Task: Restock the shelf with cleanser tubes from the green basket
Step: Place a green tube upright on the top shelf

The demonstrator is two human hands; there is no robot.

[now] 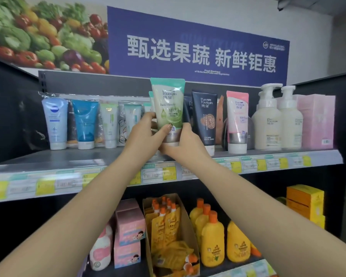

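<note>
A green-and-white cleanser tube (169,108) stands upright, cap down, above the front of the top shelf (68,156). Both hands hold its lower part: my left hand (144,134) grips the left side with the thumb across the front, and my right hand (185,143) grips the cap end from the right. Another green tube (151,100) stands just behind it on the left. Dark tubes (205,118) and a pink tube (237,120) stand to its right. The green basket is out of view.
Blue and white tubes (85,122) line the top shelf's left half, with white pump bottles (268,120) and pink boxes (316,120) at the right. Price tags run along the shelf edge. The lower shelf holds yellow bottles (212,238), orange-capped pouches in a carton and pink boxes.
</note>
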